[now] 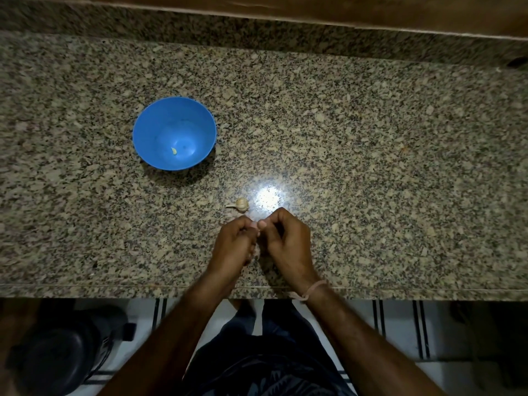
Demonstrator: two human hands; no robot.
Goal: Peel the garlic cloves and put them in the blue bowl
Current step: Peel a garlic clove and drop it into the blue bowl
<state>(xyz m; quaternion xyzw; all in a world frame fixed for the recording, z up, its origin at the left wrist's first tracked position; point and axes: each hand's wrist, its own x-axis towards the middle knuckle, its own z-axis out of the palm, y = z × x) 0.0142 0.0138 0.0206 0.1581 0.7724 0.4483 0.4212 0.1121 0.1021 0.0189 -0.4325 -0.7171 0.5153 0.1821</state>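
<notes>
Closely together, left hand [233,244] and right hand [287,242], each grip tight around one small, mostly hidden garlic clove [253,223].

Countertop [371,167]: speckled granite, polished, glossy enough to throw back a bright lamp spot. Blue bowl [148,138]: plastic, smooth, soft sheen. Garlic bulb [241,204]: dry, papery skin, matt. Clove [254,224] pinched between left hand [234,244] and right hand [285,241]: pale, dull, texture too small to tell. Cord [311,290] on right wrist: twisted thread, matt. Back strip [343,7]: wood, matt. Floor tiles [400,324]: smooth, faintly glossy.
</notes>
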